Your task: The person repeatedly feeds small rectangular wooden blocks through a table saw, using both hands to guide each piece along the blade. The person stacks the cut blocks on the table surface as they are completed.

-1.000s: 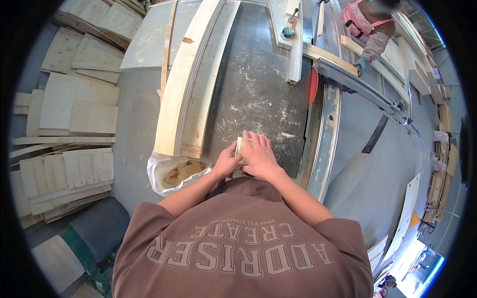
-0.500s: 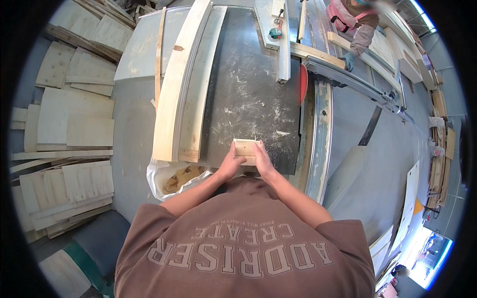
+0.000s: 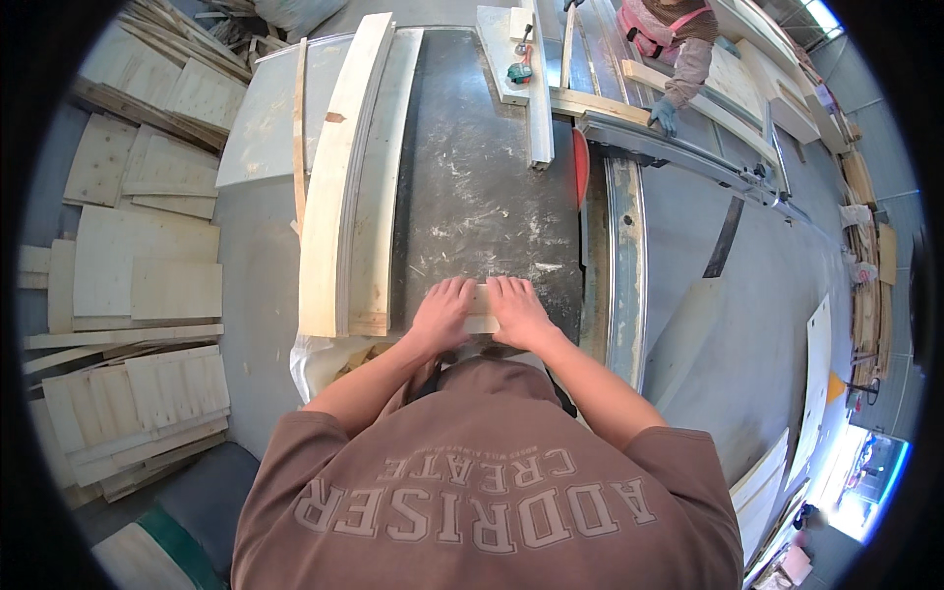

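Both my hands lie over a small pale wooden block (image 3: 480, 321) at the near edge of the dark table top (image 3: 472, 197). My left hand (image 3: 442, 312) curls over its left end, and my right hand (image 3: 520, 312) curls over its right end. The fingers of each hand are closed around the far side of the wood. Only the middle of the block shows between my hands; its ends are hidden beneath them. Pale scuffs and chips mark the table surface beyond my fingertips.
Long stacked boards (image 3: 335, 197) lie along the table's left side. A red disc-like part (image 3: 581, 169) rises at the right edge, near a metal fence (image 3: 540, 118). Far right, a co-worker's gloved hand (image 3: 664, 118) touches a plank. Wooden panels (image 3: 147, 256) lie on the left.
My hands have moved from gripping the block's ends to lying over its top, fingers folded over the far edge. The whole view has shifted slightly.
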`<action>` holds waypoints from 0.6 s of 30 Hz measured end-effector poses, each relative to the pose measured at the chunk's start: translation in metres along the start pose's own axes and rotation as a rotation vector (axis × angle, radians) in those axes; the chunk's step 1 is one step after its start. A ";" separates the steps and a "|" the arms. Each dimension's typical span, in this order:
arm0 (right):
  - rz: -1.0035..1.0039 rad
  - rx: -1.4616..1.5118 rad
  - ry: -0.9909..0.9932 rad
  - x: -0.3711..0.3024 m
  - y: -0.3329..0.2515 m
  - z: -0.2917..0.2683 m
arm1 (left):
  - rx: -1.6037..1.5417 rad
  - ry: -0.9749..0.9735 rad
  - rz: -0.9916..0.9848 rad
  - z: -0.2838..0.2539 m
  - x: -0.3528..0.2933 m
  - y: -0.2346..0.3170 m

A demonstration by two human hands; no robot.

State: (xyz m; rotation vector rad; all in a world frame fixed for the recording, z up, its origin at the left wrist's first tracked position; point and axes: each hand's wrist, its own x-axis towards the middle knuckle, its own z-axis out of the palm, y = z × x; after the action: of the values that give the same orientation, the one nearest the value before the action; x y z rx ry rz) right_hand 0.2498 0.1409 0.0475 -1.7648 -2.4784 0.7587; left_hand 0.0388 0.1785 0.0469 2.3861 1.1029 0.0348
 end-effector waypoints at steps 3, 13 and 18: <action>0.029 0.025 -0.047 0.005 -0.001 -0.008 | -0.034 0.014 -0.002 -0.002 0.003 -0.003; 0.026 -0.036 -0.035 0.004 -0.001 -0.002 | -0.049 -0.031 -0.041 -0.004 0.003 -0.002; 0.030 -0.038 -0.013 0.004 -0.001 0.008 | -0.048 -0.021 -0.034 0.001 0.000 -0.003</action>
State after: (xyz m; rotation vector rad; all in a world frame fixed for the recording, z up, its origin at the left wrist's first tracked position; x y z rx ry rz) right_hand 0.2449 0.1412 0.0398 -1.8186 -2.4964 0.7317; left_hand 0.0369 0.1800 0.0449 2.3199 1.1199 0.0248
